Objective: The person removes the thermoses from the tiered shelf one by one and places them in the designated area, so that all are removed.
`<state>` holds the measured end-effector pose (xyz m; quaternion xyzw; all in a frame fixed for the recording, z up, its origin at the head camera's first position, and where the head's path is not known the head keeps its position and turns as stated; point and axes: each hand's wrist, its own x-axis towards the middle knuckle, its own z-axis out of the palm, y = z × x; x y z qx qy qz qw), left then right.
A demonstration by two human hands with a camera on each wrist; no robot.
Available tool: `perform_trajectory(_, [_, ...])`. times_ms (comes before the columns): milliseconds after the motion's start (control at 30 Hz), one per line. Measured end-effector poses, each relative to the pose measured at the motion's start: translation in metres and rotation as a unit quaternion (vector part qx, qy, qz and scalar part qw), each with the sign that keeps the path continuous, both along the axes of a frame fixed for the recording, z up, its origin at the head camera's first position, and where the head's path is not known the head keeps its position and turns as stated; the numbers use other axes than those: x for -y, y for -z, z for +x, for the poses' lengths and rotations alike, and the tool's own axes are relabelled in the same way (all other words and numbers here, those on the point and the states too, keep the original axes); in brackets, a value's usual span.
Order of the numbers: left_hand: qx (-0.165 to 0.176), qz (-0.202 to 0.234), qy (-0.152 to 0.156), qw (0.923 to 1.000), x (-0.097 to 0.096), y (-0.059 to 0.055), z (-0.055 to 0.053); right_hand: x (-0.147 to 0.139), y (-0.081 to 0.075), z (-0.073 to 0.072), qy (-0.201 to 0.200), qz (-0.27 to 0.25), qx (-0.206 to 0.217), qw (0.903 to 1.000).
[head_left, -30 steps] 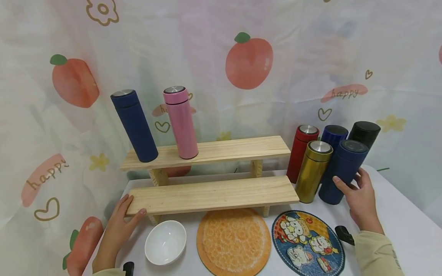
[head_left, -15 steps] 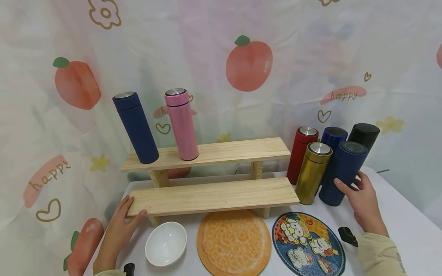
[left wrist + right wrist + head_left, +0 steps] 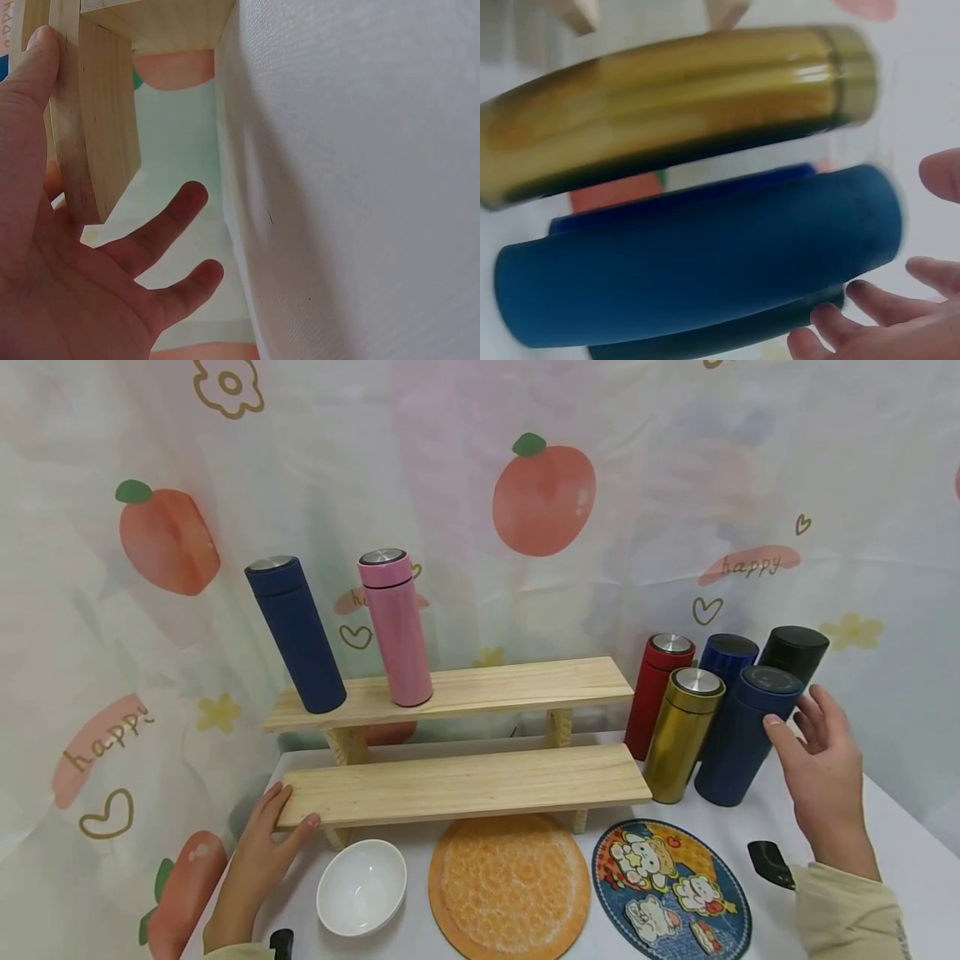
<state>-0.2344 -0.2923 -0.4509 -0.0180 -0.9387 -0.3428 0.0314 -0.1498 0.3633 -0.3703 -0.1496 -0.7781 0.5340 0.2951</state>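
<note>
My left hand (image 3: 253, 864) grips the left end of the lower board of a two-step wooden shelf (image 3: 465, 785), thumb at its front edge. Two of its fingers stretch out free below the board in the left wrist view. My right hand (image 3: 825, 785) stands open beside a navy thermos (image 3: 746, 739), thumb and fingers spread near its upper part. In the right wrist view, a gap shows between the thumb and that thermos. Left of it is a gold thermos (image 3: 684, 739). Behind them stand a red thermos (image 3: 660, 702), a glossy blue thermos (image 3: 729, 652) and a black thermos (image 3: 795, 652).
On the upper board stand another navy thermos (image 3: 300, 639) and a pink thermos (image 3: 397, 631). In front of the shelf lie a white bowl (image 3: 362, 889), a round orange mat (image 3: 510, 885) and a round cartoon mat (image 3: 671, 893). A printed curtain (image 3: 450, 468) hangs behind.
My right hand has moved from the lower side of the navy thermos up and to the right, its fingers coming off the side. My left hand keeps its place on the shelf.
</note>
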Motion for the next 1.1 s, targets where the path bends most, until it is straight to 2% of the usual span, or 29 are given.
perform_trajectory(233, [-0.003,0.000,-0.002,1.0000,0.000,0.001,0.001,0.022,-0.030,0.018,0.006,0.005,-0.031,0.9995])
perform_trajectory(333, [0.000,0.001,-0.003,1.0000,0.000,0.001,0.001,0.031,-0.039,0.022,0.013,0.004,-0.047,0.9988])
perform_trajectory(500, [0.008,0.004,-0.005,0.9999,0.000,0.000,0.001,0.047,-0.051,0.028,0.000,0.016,-0.081,0.9966])
perform_trajectory(667, [0.010,0.005,-0.003,0.9999,-0.001,-0.001,0.000,0.061,-0.054,0.031,-0.052,0.012,-0.113,0.9922])
perform_trajectory(767, [0.007,0.002,-0.001,1.0000,-0.001,-0.001,-0.001,0.070,-0.051,0.029,-0.097,-0.013,-0.134,0.9861])
perform_trajectory(1000, [0.027,-0.002,-0.009,0.9996,0.001,-0.002,-0.002,0.106,-0.049,0.020,-0.149,0.054,-0.118,0.9803])
perform_trajectory(1100, [0.034,-0.003,-0.011,0.9993,0.000,-0.002,-0.002,0.119,-0.047,0.016,-0.189,0.029,-0.121,0.9742])
